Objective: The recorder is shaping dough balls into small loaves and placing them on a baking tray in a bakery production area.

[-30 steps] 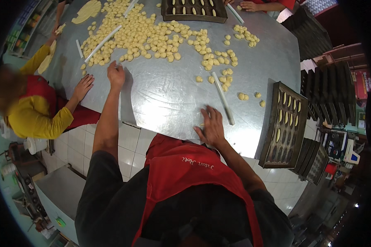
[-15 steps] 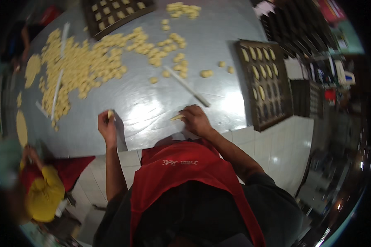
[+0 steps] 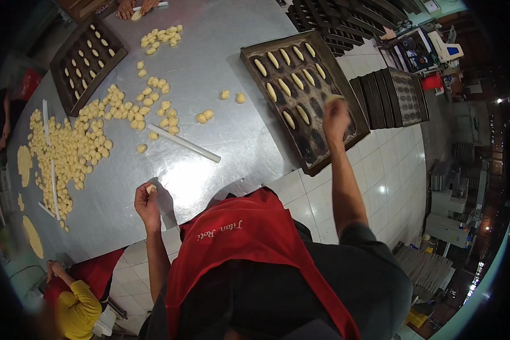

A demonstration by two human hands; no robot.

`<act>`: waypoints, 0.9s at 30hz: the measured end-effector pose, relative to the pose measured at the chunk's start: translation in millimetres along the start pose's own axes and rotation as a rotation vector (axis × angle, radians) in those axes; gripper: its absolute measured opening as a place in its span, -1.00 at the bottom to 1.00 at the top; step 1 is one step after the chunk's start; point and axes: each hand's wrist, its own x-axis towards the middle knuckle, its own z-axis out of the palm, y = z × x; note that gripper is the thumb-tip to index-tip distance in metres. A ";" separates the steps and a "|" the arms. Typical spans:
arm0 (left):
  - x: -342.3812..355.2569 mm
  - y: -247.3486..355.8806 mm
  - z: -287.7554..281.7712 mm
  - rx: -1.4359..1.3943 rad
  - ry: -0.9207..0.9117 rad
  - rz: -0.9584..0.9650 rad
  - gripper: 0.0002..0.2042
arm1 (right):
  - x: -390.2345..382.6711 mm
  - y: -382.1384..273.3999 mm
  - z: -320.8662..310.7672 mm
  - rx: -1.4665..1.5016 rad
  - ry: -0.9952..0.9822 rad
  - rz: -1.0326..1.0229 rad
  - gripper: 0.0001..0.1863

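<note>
My left hand (image 3: 147, 208) is above the metal table's front edge, its fingers closed round a small dough ball (image 3: 151, 188). My right hand (image 3: 336, 120) reaches over the dark baking tray (image 3: 304, 162) at the right, somewhat blurred. A pale piece of dough (image 3: 333, 98) shows at its fingertips. In that tray lie rows of slim rolled dough sticks (image 3: 284, 86), and dark hollows show beside them. Behind my left hand, a white rolling pin (image 3: 184, 143) lies slantwise on the table, near loose dough balls (image 3: 202, 118).
A large heap of dough balls (image 3: 68, 153) covers the table's left, with thin rods and flat dough sheets by it. Another filled tray (image 3: 73, 107) stands at the far left. One co-worker in yellow (image 3: 82, 309) is at lower left; another's hands (image 3: 147, 5) work at the far edge.
My right hand has moved from the table's front edge to over the right-hand tray, carrying the dough piece. The view has swung right. My left hand still holds its dough ball.
</note>
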 end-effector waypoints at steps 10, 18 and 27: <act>-7.8 30.3 87.0 0.632 0.106 0.494 -0.51 | -150.2 -247.2 118.2 0.495 -0.641 -0.700 -0.52; -66.4 42.9 69.0 1.068 0.019 0.560 -0.41 | -211.0 -248.4 129.3 0.440 -0.591 -0.985 -0.63; 35.4 34.0 40.7 1.156 0.206 0.549 -0.27 | -216.1 -309.8 154.4 0.452 -0.614 -1.059 -0.44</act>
